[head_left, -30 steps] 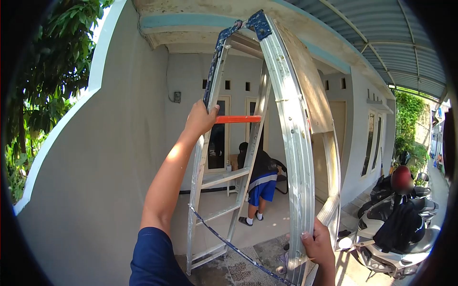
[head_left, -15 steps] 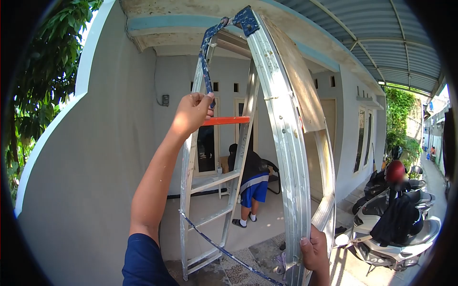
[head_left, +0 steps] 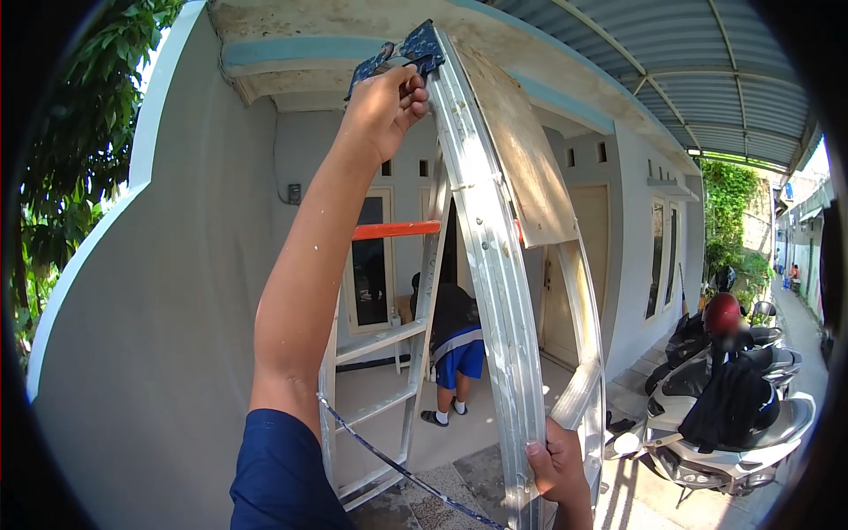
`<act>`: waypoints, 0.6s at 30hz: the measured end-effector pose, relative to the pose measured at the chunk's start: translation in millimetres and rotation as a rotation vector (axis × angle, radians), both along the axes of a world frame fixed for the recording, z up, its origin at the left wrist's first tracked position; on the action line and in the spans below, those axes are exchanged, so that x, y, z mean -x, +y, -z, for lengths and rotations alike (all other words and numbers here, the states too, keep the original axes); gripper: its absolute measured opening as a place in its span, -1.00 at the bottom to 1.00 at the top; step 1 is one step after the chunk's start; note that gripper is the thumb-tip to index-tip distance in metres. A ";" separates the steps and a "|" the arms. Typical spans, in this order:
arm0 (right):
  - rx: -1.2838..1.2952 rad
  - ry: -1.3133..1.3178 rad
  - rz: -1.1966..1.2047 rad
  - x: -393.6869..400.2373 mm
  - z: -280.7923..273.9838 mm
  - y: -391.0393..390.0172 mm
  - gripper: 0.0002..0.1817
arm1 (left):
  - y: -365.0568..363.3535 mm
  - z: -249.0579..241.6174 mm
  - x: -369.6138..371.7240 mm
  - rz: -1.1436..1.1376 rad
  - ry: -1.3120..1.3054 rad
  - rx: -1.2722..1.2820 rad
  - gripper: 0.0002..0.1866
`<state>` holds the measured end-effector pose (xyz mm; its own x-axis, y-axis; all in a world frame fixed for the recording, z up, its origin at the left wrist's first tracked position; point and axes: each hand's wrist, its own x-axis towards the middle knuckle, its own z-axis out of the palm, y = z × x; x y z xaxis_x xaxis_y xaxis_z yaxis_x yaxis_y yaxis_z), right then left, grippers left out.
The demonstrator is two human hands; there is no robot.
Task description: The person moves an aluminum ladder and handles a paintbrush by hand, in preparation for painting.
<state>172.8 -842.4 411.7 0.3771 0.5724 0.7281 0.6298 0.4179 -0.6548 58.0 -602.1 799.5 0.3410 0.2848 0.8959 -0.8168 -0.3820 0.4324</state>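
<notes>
An aluminium stepladder (head_left: 490, 274), splashed with paint, stands with its two sides apart in front of me. My left hand (head_left: 389, 106) is raised to its top, with fingers closed on a dark blue, paint-spotted bar (head_left: 408, 64) beside the blue hinge bracket (head_left: 421, 42). Part of that bar is hidden behind the fingers. Low on the near side rail, my right hand (head_left: 558, 464) is wrapped round the metal. A wooden board (head_left: 521, 150) covers the upper part of the near side. One rung (head_left: 397, 230) on the far side is orange. A paint-spotted blue cord (head_left: 389, 455) slants across below.
Beyond the ladder a person (head_left: 458, 353) in blue shorts bends forward on the porch. A grey wall (head_left: 177, 291) rises at left. Parked motorbikes (head_left: 733, 424) stand at right, one with a red helmet (head_left: 723, 312). A concrete beam (head_left: 309, 53) runs overhead.
My left hand has risen from the bar's hanging lower end to the hinge, and the bar has swung up with it. My right hand keeps its hold on the rail.
</notes>
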 end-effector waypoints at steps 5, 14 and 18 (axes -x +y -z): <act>0.017 0.005 -0.033 1.0 -1.2 -1.8 -0.52 | 1.3 9.9 -18.1 0.222 -0.176 0.007 -0.90; -0.013 -0.061 0.035 8.3 -9.5 -2.7 -0.52 | 8.6 -3.7 -9.1 -0.117 -0.121 -0.094 -0.80; -0.026 -0.097 0.050 8.2 -8.7 0.6 -0.51 | 12.0 -15.3 -3.0 -0.188 -0.112 -0.150 -0.77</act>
